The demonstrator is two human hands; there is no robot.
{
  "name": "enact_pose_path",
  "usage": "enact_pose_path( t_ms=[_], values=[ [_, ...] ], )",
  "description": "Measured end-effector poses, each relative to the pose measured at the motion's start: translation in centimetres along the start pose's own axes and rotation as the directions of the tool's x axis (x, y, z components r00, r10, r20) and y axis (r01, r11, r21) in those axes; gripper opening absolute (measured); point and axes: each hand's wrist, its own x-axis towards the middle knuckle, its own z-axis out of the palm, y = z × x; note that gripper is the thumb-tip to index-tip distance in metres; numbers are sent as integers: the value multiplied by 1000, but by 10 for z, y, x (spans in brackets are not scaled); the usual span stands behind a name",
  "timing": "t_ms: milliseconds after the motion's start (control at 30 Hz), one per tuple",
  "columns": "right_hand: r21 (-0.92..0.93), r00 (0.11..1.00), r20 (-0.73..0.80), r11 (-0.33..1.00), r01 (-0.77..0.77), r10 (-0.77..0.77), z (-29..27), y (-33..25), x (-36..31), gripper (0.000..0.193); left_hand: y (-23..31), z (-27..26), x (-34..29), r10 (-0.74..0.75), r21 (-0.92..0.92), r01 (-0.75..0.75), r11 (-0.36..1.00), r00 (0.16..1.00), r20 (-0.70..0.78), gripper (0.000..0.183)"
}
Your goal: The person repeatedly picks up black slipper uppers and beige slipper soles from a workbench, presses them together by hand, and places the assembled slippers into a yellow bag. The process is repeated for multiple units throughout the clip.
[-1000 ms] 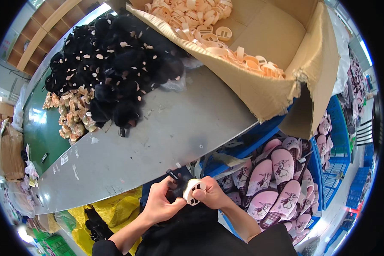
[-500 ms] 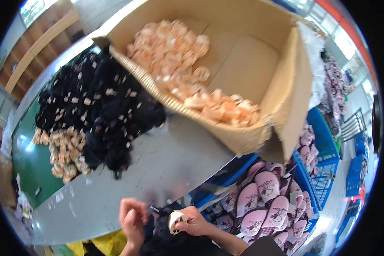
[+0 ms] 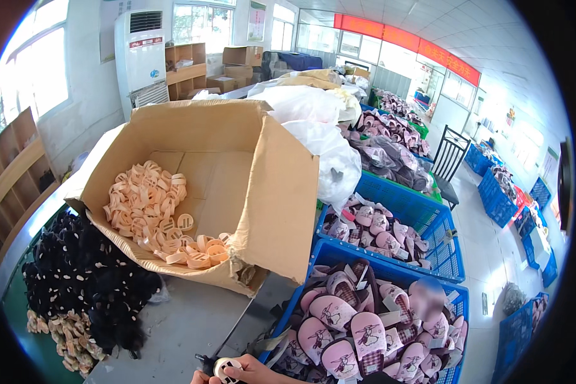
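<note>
My right hand [image 3: 256, 371] is at the lower edge, its thumb and fingers closed on a round cream plastic piece with dark slots [image 3: 226, 369]. Close against its left side is my left hand [image 3: 201, 378], mostly cut off by the picture's edge. Its visible fingers look curled, and what they grip is hidden. A small black item [image 3: 205, 363] shows just above them. Beyond the hands, an open cardboard box [image 3: 281, 211] holds many peach-coloured round slotted pieces [image 3: 144, 201]. A heap of black fabric pieces with pale bits [image 3: 77, 269] lies left of my hands.
Beige small pieces [image 3: 67, 339] lie by the black heap on the grey table [image 3: 173, 320]. To the right, a blue crate [image 3: 457, 333] is full of pink slippers [image 3: 339, 313], with more slipper crates behind. A black chair [image 3: 451, 153] and white plastic bags [image 3: 320, 153] stand farther back.
The view has lifted, so more of the room shows and my hands sit lower in the picture. My left hand, earlier apart, is now beside the cream piece in my right hand.
</note>
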Motion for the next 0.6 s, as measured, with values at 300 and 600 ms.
enact_pose_path(
  t_ms=[300,600],
  values=[
    [149,999,-26,988,-43,47,-5,39,-16,44,-9,2,-8,-46,-86,57,995,990,131,27],
    [95,998,66,995,-17,11,20,48,-1,49,-32,-39,-4,-193,-346,329,879,908,371,39]
  ],
)
